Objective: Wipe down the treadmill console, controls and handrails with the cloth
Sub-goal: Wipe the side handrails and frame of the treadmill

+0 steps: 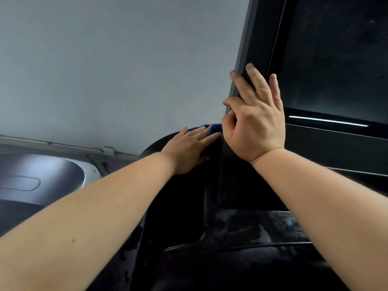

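Observation:
The black treadmill console [237, 225] fills the lower middle, with its dark screen [340, 59] rising at the right. A blue cloth [215, 128] lies on the console's far rim, mostly hidden under my left hand [189, 150], whose straight fingers press it against the black surface. My right hand [256, 118] rests on the screen's left frame [258, 45]. Three of its fingers lie straight up the frame, while the forefinger and thumb bend at the frame's edge, close to the cloth. Both bare forearms reach in from the bottom corners.
A grey wall [115, 59] stands behind the console. The dark, glossy hood of another machine [37, 175] sits low at the left, with a cable channel [63, 145] running along the wall's base. A thin light strip [327, 121] glows under the screen.

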`<state>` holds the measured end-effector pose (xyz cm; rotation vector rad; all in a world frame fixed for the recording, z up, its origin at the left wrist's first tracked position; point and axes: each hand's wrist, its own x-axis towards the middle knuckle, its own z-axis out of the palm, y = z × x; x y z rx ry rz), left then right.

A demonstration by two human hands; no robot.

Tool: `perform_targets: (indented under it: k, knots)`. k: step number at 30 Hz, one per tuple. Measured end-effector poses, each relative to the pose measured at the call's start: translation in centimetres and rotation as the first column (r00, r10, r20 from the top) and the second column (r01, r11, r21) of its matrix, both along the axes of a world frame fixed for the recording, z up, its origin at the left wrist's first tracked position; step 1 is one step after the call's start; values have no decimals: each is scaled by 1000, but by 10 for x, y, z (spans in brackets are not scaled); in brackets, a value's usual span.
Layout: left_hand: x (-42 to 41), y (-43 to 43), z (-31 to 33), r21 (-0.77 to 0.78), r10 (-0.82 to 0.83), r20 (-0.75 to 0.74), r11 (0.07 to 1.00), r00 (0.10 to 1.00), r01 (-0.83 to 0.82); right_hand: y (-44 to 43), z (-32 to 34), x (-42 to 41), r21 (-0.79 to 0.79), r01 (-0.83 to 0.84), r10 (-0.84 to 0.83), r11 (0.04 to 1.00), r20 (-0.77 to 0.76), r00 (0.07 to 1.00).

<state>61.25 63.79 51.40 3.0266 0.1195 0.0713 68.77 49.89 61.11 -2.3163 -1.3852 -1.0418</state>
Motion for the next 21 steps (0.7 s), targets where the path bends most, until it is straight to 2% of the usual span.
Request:
perform_targets:
  k: [3, 5, 8, 10, 12, 16, 17, 19, 21]
  knots:
    - [-26, -3, -8, -43, 177, 6, 983, 984, -177, -1, 0, 0, -10, -4, 4, 1000, -4, 1000]
    - [-51, -4, -13, -47, 340, -7, 939, 940, -340, -1, 0, 0, -15, -3, 3, 1000, -3, 1000]
    - [-90, -13, -15, -75, 576, -137, 805, 806, -588, -1, 0, 0, -22, 5, -5, 1000, 0, 1000]
    - [-110, -28, -16, -88, 671, -205, 712, 712, -697, -1, -1, 0, -21, 5, -5, 1000, 1, 1000]
    - [-113, -32, -14, -88, 678, -222, 702, 701, -707, -1, -2, 0, -16, 4, -4, 1000, -1, 1000]
    - [-58, 6, 0, -148, 538, -202, 809, 818, -569, -1, -3, 1, -14, 5, -5, 1000, 16, 1000]
    - [-40, 18, 3, -206, 488, -207, 825, 848, -525, -2, -4, 2, -16, 5, -5, 1000, 27, 1000]
    - [-13, 39, 5, -391, 402, -236, 794, 885, -465, -2, -5, 2, -22, -6, 7, 1000, 48, 999]
    - [-1, 51, 2, -464, 383, -246, 760, 891, -455, -2, -6, 3, -33, -25, 27, 999, 56, 998]
